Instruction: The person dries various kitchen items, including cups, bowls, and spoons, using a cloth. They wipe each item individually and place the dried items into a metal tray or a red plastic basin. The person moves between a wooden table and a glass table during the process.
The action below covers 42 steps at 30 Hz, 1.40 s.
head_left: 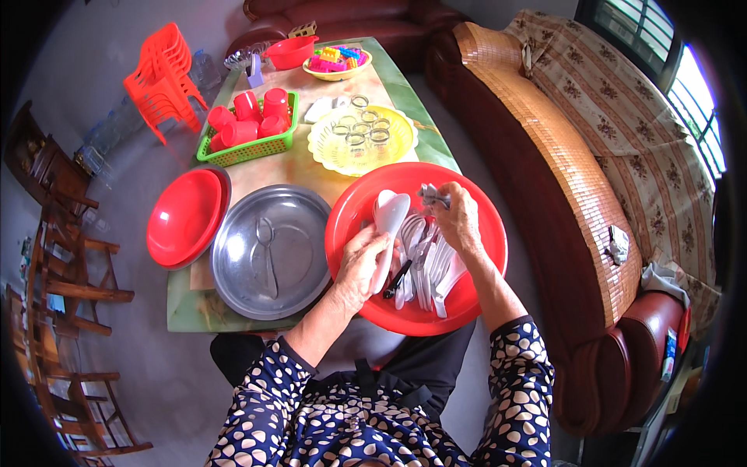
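My left hand (359, 261) is closed around white spoons (394, 210), their broad bowls pointing up and away from me, over the left half of a red basin (495, 257). Across from it, my right hand (457, 214) pinches a small silvery-grey piece (433, 196) whose kind I cannot make out. Metal and white cutlery (424, 265) lies in the basin below both hands, along with a black-handled item (398, 279). A grey metal basin (233, 268) stands to the left and contains a single metal spoon (266, 241).
Left on the table are red round basins (183, 214) and a green basket (268, 148) of red cups (247, 107). Farther back, a yellow scalloped tray (331, 159) holds several metal rings (362, 128), behind it a bowl of colourful blocks (334, 58). A sofa (498, 156) runs along the right.
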Tool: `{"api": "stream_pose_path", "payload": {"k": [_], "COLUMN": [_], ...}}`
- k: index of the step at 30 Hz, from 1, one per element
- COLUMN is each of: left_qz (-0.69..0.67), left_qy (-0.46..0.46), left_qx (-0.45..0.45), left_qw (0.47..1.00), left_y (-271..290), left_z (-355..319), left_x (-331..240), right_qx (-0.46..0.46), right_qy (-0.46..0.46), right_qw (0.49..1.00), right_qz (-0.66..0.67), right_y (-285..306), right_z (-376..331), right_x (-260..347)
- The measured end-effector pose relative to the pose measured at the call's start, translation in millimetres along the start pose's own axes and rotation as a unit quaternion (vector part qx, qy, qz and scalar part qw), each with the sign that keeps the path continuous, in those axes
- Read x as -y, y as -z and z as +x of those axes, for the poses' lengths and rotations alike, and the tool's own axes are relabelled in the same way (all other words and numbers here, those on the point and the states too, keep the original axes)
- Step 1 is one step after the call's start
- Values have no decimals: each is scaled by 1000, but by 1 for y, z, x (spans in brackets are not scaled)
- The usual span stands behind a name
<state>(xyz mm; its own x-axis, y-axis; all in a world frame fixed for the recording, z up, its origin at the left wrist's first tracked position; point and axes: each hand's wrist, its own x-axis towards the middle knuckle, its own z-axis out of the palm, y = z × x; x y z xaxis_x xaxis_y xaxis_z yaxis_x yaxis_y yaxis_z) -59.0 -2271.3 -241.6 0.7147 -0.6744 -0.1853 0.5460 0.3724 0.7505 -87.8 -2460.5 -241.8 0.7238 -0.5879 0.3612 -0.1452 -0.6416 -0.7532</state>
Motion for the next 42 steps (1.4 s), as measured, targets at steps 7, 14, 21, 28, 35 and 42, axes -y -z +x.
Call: {"api": "stream_pose_path", "payload": {"k": [7,14,21,28,35,42], "left_qz": [-113,27,-15,-41,22,-26], "left_qy": [139,162,182,191,135,38], "left_qx": [28,-31,43,45,-7,-29], "left_qw": [983,986,982,980,991,999], "left_y": [12,-5,-3,-2,-1,-9], "left_z": [7,-2,0,1,5,9], "left_x": [1,-12,-8,-9,-5,-3], "right_qx": [142,165,24,-14,106,186], "right_qy": [103,95,149,61,80,112], "right_qw": [959,976,978,992,989,973], "right_qz": [-222,108,142,108,63,81], "right_y": [9,14,-19,-37,-15,10], "right_z": [-3,-62,-30,-5,-43,-76], "right_x": [-17,77,84,61,60,69]}}
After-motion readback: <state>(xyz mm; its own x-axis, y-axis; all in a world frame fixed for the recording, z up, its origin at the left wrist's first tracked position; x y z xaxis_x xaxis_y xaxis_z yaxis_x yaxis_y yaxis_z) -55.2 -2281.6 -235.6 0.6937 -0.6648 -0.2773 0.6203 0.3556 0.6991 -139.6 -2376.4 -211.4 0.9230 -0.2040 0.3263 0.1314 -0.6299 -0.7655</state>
